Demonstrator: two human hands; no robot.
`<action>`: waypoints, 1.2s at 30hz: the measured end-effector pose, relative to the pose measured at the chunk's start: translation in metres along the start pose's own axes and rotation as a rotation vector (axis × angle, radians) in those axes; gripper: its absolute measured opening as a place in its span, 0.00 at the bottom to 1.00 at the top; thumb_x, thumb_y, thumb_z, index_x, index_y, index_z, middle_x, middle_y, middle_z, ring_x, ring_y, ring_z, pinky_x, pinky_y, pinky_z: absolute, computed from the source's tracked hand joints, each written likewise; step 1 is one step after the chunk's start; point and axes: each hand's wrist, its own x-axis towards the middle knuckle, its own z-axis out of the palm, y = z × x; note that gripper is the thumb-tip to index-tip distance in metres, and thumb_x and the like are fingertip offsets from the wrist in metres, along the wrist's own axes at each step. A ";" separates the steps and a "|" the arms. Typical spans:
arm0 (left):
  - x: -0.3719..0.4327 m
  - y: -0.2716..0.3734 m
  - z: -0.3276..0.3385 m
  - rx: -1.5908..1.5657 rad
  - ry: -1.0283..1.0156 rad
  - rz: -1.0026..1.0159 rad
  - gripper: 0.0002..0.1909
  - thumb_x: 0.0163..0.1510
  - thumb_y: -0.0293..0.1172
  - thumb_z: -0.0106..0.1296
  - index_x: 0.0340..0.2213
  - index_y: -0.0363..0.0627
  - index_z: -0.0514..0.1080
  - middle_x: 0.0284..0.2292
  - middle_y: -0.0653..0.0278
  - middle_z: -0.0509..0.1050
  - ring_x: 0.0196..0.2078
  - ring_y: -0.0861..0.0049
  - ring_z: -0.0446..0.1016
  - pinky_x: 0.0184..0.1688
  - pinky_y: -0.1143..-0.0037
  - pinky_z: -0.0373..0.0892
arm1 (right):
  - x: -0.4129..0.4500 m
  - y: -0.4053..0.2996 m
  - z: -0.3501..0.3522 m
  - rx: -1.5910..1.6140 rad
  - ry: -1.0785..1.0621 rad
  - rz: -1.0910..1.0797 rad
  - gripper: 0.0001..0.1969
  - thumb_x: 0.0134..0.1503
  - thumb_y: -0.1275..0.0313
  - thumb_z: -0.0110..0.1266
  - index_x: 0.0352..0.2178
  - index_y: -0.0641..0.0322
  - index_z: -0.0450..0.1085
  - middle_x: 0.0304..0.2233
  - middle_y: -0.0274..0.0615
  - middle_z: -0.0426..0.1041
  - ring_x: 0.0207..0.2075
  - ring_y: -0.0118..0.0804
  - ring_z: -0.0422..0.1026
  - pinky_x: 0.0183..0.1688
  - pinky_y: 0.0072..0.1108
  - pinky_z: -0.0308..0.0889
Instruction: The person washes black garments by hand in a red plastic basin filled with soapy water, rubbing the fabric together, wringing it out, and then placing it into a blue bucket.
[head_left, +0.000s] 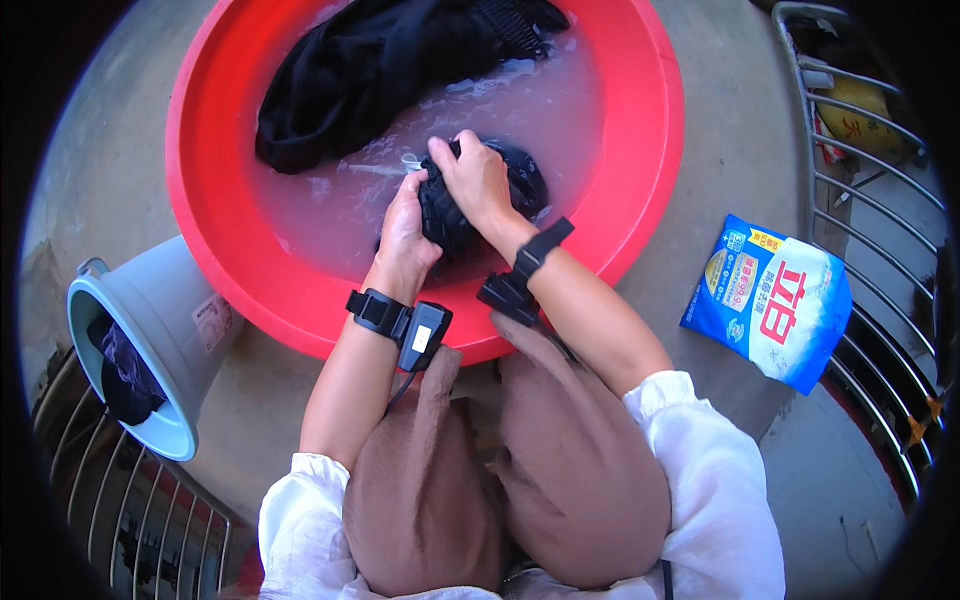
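Note:
Both my hands grip a bunched, wet black garment (444, 214) over the near part of a large red plastic basin (646, 150). My left hand (405, 229) clasps its left side, thumb toward me. From above and the right, my right hand (480, 176) presses on the cloth with curled fingers. A white drawstring (411, 163) shows beside my left fingertips. Cloudy, sudsy water (315, 217) surrounds the garment, part of which dips into it. Farther back, a larger black garment (375, 71) with a gathered elastic edge lies partly above the water.
A pale blue bucket (191, 277) leans on its side at the left, dark clothes (124, 367) inside. To the right, a blue and white detergent bag (772, 300) lies on the concrete floor (739, 142). Metal railings (810, 150) stand at the right, with more railings (150, 495) at lower left.

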 end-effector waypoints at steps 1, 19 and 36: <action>0.002 0.006 0.000 -0.008 0.020 0.025 0.15 0.58 0.43 0.44 0.34 0.45 0.73 0.31 0.63 0.78 0.35 0.69 0.77 0.41 0.69 0.73 | -0.009 -0.001 0.001 0.086 -0.021 -0.047 0.25 0.54 0.53 0.53 0.33 0.71 0.67 0.34 0.66 0.73 0.38 0.61 0.73 0.40 0.39 0.68; 0.000 0.013 -0.012 0.033 -0.040 0.144 0.14 0.58 0.40 0.44 0.30 0.43 0.72 0.27 0.61 0.75 0.30 0.72 0.74 0.36 0.74 0.71 | -0.046 -0.010 0.015 0.368 -0.129 -0.217 0.13 0.49 0.70 0.54 0.32 0.69 0.63 0.27 0.66 0.71 0.34 0.64 0.72 0.37 0.41 0.67; 0.007 -0.002 -0.024 0.013 -0.149 0.240 0.11 0.58 0.36 0.46 0.36 0.40 0.70 0.34 0.63 0.74 0.39 0.73 0.72 0.44 0.73 0.69 | -0.018 0.014 0.030 0.277 -0.064 -0.214 0.19 0.62 0.70 0.42 0.52 0.67 0.60 0.51 0.57 0.67 0.54 0.52 0.66 0.55 0.29 0.61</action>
